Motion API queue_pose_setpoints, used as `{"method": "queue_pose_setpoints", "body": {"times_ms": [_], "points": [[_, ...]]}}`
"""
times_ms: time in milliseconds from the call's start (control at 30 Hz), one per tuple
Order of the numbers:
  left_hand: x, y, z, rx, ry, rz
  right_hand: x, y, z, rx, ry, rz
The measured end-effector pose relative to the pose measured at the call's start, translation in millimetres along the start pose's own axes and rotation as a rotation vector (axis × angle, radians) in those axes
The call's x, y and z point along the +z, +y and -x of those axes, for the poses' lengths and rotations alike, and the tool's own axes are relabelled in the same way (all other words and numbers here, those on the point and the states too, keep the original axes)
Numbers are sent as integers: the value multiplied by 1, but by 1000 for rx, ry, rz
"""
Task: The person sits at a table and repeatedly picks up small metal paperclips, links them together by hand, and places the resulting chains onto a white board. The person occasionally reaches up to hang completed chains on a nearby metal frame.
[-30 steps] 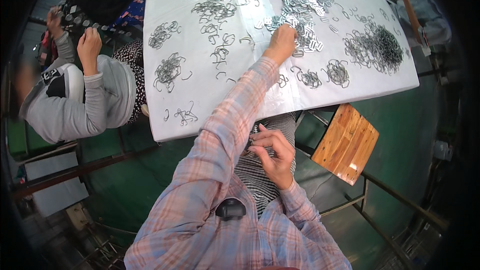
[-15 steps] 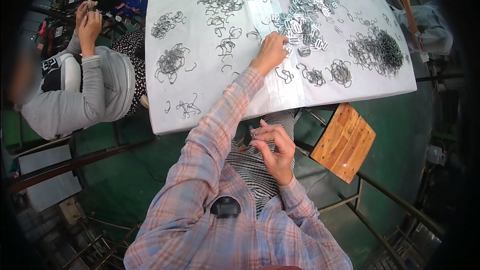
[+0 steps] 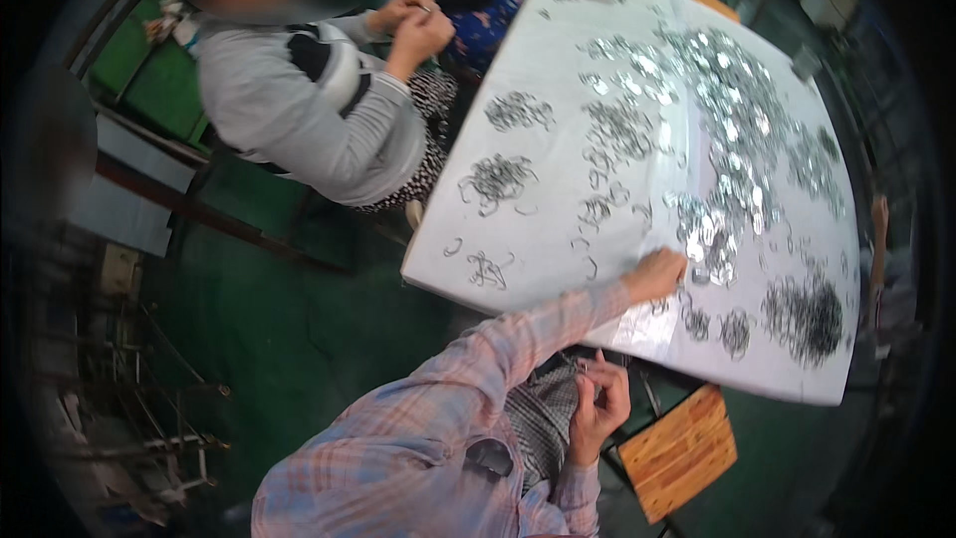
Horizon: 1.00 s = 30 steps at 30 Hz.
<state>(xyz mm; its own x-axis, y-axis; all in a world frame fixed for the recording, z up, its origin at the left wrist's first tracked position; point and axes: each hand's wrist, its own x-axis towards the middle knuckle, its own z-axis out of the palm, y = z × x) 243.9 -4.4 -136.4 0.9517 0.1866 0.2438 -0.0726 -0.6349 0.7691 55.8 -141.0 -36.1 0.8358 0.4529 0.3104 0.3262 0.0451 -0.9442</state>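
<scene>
My left hand (image 3: 657, 275) reaches over the white-covered table (image 3: 543, 249), fingers closed at the near end of a heap of flat, shiny metal buckles (image 3: 712, 244). What its fingertips hold, if anything, is hidden. Close to the table's front edge, above my lap, my right hand (image 3: 600, 406) pinches a small metal piece (image 3: 584, 367), too blurred to name. Small clumps of bent wire hooks (image 3: 735, 332) lie just right of my left hand. A larger dark pile of wire hooks (image 3: 805, 319) sits at the table's right corner.
Left of the table sits a person in a grey top (image 3: 309, 110), hands raised together. Further hook piles (image 3: 498, 179) lie on the table's left side. A wooden-topped stool (image 3: 682, 450) stands by the front edge at my right. Other people are at the far and right edges.
The view has swung left, so the table appears further right and tilted. My left hand stays by the buckles, my right hand still pinches near my lap.
</scene>
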Motion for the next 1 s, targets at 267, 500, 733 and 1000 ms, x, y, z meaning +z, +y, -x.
{"method": "queue_pose_setpoints", "body": {"times_ms": [267, 500, 733, 1000], "points": [[-147, 108, 153, -352, 6, 599, 0, -8, 3, 9, 110, -23], [-159, 127, 202, -182, 200, 527, -3, -7, 11, 74, 106, -48], [-162, 129, 209, -81, 260, 368, 2, -1, 13, 55, 82, 12], [-173, 134, 218, -25, 300, 271, -16, -11, -16, -95, -72, 159]]}}
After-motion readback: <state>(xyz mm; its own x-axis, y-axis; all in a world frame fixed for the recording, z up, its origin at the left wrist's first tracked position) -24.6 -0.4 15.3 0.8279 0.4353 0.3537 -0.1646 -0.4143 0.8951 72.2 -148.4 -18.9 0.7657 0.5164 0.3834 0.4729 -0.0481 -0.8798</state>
